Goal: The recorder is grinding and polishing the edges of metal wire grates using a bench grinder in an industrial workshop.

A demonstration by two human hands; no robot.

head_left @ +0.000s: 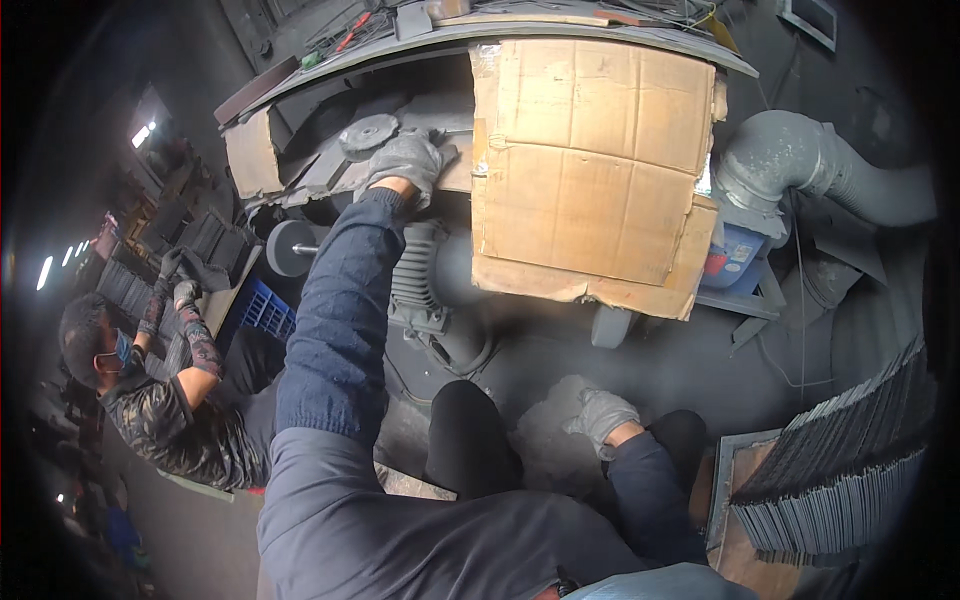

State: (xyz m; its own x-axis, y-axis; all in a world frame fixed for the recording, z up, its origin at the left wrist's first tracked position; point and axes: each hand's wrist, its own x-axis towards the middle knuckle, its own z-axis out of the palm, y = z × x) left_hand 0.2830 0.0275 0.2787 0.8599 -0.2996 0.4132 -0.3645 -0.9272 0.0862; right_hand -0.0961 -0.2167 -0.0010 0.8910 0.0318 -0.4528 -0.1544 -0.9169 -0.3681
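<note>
My left hand [410, 163], in a grey work glove, reaches forward to the shelf [455, 178] under the bench top. Right beside it lies a round grey disc [368, 133]. The back of the glove hides most of those fingers, so whether they hold anything cannot be made out. My right hand [601, 415], also gloved in grey, is low in front of me by my right knee [680, 440]. Its thumb and fingers are loosely apart, and nothing shows in them. A large cardboard sheet [590, 165] hangs from the bench between my arms.
A grey motor [418, 280] with a wheel [292, 248] sits below the shelf. On the right are a duct pipe [780, 160], a blue container [738, 258] and a long stack of thin dark plates [830, 490]. At left a co-worker [190, 400] handles dark pieces near a blue crate [265, 310].
</note>
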